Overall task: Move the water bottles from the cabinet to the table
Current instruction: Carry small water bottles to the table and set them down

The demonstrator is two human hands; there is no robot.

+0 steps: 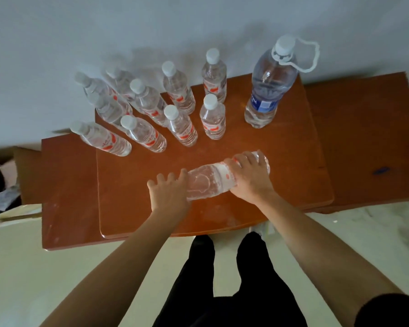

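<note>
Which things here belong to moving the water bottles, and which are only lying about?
Job: sideways water bottle, left hand and right hand gripping its ends, standing small bottles, large blue-label bottle, table.
Lying about: small blue object on the lower side surface, crumpled material at far left.

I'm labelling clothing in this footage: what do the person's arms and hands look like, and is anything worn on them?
Both the left hand and the right hand are bare: no gloves, rings or watch show. The forearms are uncovered. A black sleeve shows only high on the right arm, at the frame's corner.
</note>
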